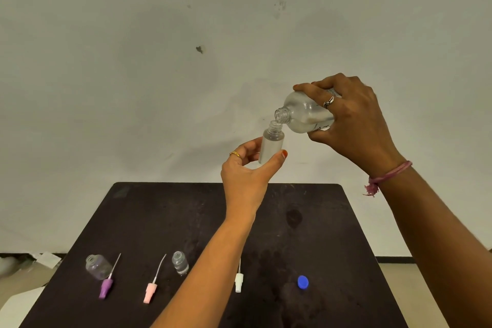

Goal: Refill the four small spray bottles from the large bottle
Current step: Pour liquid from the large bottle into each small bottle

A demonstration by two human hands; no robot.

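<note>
The left forearm crossed low over the dark table (332, 234). Its left hand (246, 173) pinched a small spray bottle (271, 147) upright between thumb and fingers, raised well above the table's far edge. Just above its open neck, the right hand (354, 120) gripped the tilted large bottle (303, 114), mouths nearly touching. Below the small spray bottle, toward the table's near edge, stood two uncapped bottles (180, 263), beside purple (105, 287), pink (149, 292) and white sprayer tops (238, 281); a blue cap (303, 282) lay apart.

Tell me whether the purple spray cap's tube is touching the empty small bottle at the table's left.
Cannot tell. In the head view the purple spray cap has its thin tube running close by the empty small bottle, overlapping its edge, but no contact or gap shows plainly.
</note>
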